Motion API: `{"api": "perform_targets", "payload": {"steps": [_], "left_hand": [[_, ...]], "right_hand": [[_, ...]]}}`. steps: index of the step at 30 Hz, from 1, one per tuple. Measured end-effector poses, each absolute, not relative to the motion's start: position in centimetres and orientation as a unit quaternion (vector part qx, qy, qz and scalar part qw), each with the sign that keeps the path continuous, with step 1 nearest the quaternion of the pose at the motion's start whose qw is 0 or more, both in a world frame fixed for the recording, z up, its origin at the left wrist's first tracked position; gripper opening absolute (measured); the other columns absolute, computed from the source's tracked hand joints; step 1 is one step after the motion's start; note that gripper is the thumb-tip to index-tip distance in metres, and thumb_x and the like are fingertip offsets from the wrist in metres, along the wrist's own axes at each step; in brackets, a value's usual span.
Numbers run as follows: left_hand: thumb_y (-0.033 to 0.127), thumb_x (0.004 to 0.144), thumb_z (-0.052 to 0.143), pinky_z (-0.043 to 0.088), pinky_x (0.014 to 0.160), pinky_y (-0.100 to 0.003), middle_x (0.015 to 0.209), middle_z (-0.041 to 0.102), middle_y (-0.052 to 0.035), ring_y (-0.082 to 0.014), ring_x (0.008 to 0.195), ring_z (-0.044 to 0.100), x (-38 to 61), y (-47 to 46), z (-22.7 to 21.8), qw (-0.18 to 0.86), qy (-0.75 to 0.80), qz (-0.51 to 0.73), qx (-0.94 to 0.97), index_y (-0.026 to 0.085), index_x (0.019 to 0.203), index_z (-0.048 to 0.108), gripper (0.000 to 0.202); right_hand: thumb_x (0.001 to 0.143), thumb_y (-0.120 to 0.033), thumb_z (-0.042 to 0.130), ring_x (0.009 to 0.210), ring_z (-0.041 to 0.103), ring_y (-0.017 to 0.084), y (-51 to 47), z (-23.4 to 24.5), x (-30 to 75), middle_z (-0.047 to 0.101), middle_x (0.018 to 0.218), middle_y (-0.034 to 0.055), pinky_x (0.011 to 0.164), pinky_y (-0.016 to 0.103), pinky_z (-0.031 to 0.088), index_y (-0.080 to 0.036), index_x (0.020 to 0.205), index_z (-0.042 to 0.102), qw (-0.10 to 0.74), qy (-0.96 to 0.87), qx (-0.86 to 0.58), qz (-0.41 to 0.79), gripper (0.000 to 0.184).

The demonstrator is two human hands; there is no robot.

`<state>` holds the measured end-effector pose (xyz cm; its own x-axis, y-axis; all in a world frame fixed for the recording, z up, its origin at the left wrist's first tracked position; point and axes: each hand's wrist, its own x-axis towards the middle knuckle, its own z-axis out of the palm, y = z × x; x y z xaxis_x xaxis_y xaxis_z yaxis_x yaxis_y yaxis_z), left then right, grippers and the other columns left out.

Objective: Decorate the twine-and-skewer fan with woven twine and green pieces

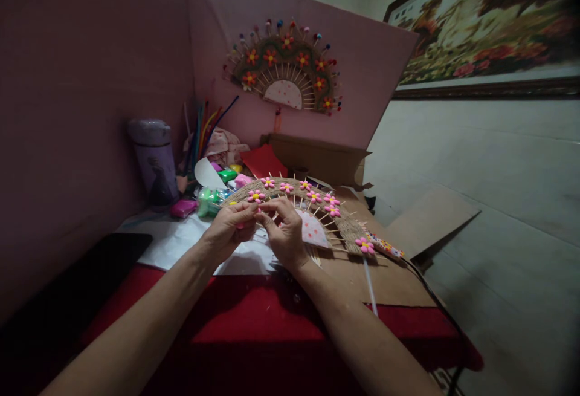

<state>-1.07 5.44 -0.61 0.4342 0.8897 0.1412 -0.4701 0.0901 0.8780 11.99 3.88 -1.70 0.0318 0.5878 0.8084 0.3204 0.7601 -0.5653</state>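
A half-round woven fan [317, 202] made of wooden sticks and brown cord lies on a sheet of cardboard [389, 281]. Several pink clay flowers with yellow centres sit along its arc, one of them [365, 245] at its right end. My left hand [229, 230] and my right hand [283, 230] meet over the fan's left end, fingers pinched together. Between the fingertips is a small pink piece, too small to name. A pink flower [256, 196] lies just above the fingertips.
A finished fan with red flowers [285, 66] hangs on the pink cardboard wall. A purple bottle [154, 160], pipe cleaners [203, 127], packets of coloured clay [212, 199] and white paper [176, 242] sit at the back left. A red cloth [272, 317] covers the table. Grey floor lies to the right.
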Motion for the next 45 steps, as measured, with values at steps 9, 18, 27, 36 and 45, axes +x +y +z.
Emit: {"api": "perform_targets", "payload": {"steps": [9,18,27,36,45], "left_hand": [[0.035,0.069,0.075,0.011,0.035,-0.017,0.043,0.027,0.0101,-0.0017,0.036,0.018,-1.04,5.61,-0.78,0.700,0.233,0.478,0.476,0.016,0.062,0.045,0.036],[0.037,0.067,0.076,0.010,0.035,-0.018,0.042,0.027,0.0102,-0.0015,0.035,0.017,-1.03,5.48,-0.55,0.694,0.242,0.481,0.478,0.015,0.061,0.047,0.037],[0.038,0.064,0.077,0.010,0.036,-0.018,0.041,0.028,0.0092,-0.0015,0.036,0.019,-1.01,5.38,-0.46,0.686,0.254,0.487,0.477,0.016,0.054,0.043,0.042],[0.038,0.063,0.078,0.011,0.035,-0.017,0.041,0.028,0.0098,-0.0015,0.035,0.019,-1.00,5.28,-0.46,0.684,0.259,0.490,0.474,0.015,0.058,0.047,0.039],[0.039,0.065,0.077,0.011,0.034,-0.016,0.041,0.029,0.0100,-0.0013,0.034,0.018,-1.10,5.56,-0.47,0.690,0.261,0.495,0.459,0.015,0.060,0.048,0.037]], "right_hand": [[0.079,-0.017,0.065,0.074,0.054,0.014,4.09,-1.75,12.04,0.059,0.081,0.0015,0.059,0.025,0.043,-0.021,0.084,0.068,0.647,-0.679,-0.329,0.108,0.007],[0.080,-0.021,0.064,0.072,0.055,0.014,4.31,-1.84,12.20,0.061,0.080,0.0011,0.062,0.026,0.044,-0.021,0.083,0.066,0.640,-0.677,-0.346,0.106,0.003],[0.080,-0.020,0.064,0.073,0.055,0.014,4.49,-1.93,12.28,0.061,0.079,0.0012,0.064,0.027,0.044,-0.021,0.080,0.066,0.644,-0.674,-0.346,0.111,0.002],[0.080,-0.024,0.064,0.073,0.056,0.014,4.66,-2.08,12.34,0.062,0.078,0.0011,0.063,0.027,0.044,-0.020,0.078,0.066,0.641,-0.674,-0.346,0.127,0.004],[0.081,-0.024,0.063,0.070,0.055,0.014,4.74,-2.16,12.32,0.061,0.076,0.0011,0.060,0.025,0.042,-0.019,0.076,0.064,0.635,-0.672,-0.358,0.130,0.007]]}}
